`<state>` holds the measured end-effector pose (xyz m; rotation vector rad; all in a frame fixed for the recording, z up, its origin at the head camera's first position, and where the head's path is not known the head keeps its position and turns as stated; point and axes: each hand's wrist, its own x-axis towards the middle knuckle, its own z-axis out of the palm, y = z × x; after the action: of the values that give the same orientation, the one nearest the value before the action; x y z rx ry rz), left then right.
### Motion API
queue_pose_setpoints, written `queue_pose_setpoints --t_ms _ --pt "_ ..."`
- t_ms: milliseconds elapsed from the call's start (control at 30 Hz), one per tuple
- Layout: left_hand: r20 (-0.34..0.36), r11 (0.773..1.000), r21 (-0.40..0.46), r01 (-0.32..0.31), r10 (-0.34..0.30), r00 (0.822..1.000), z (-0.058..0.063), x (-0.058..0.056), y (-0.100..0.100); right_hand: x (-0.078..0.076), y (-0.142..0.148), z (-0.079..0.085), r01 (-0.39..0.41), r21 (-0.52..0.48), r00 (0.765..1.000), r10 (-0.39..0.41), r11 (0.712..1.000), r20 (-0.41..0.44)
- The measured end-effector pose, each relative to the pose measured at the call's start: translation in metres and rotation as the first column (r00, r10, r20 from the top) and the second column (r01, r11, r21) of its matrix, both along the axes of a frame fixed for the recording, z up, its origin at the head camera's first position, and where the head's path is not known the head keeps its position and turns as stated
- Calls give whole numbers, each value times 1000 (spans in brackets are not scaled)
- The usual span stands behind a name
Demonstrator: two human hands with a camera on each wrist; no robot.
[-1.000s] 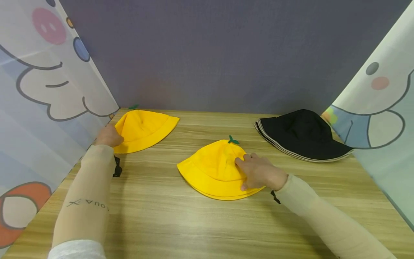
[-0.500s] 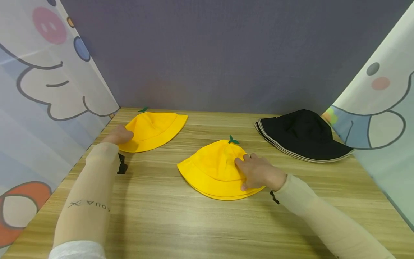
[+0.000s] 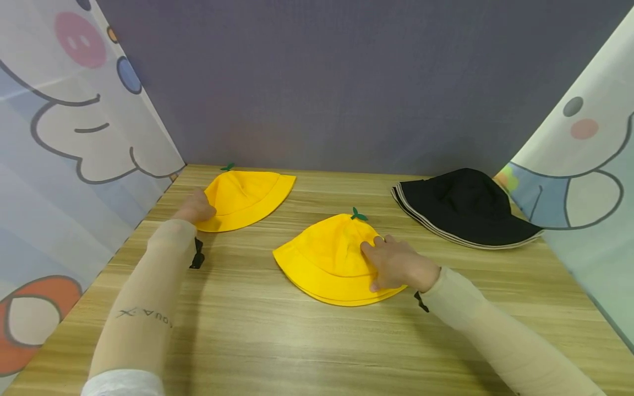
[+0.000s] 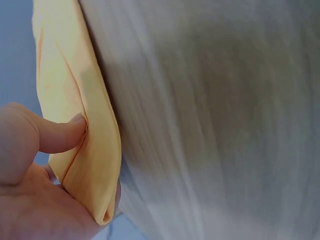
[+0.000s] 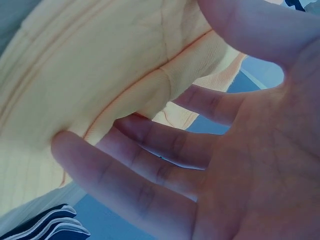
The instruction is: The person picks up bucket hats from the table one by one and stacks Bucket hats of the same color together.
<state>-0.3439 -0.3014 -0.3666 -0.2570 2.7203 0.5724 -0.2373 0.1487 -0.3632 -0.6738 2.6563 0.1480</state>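
In the head view a yellow bucket hat (image 3: 245,198) with a green sprout on its top lies at the back left. My left hand (image 3: 194,207) grips its left end; the left wrist view shows the thumb (image 4: 65,134) on the folded brim, most other fingers hidden behind the cloth. A second yellow bucket hat (image 3: 329,247), also with a sprout, lies near the middle, its lower edge showing two layers. My right hand (image 3: 396,263) rests on its right side, fingers spread on the crown and thumb by the brim. In the right wrist view fairly straight fingers (image 5: 135,185) touch the cloth.
Black bucket hats (image 3: 465,212) with pale brim edges lie stacked at the back right of the wooden table (image 3: 297,346). A grey panel (image 3: 317,82) closes off the back. Cartoon-printed curtains (image 3: 99,132) stand along both sides.
My left hand and the left yellow hat have moved to the right, along the back of the table. The right hand and the middle hat have stayed in place.
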Motion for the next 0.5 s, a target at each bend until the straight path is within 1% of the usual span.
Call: queue_pose_setpoints --t_ms 67,233,300,500 --pt "0 1000 0 15 -15 1000 -1 -1 5 1 1 1 -5 -7 1000 5 1000 -2" --pt "-55 998 9 67 -67 996 -5 -1 17 3 3 2 -13 -16 1000 13 1000 0" --pt "-61 997 22 78 -76 995 -6 -1 20 3 4 3 -11 -17 1000 11 1000 3" --pt "-28 992 48 113 -112 993 -4 1 30 2 5 3 -11 -27 1000 11 1000 14"
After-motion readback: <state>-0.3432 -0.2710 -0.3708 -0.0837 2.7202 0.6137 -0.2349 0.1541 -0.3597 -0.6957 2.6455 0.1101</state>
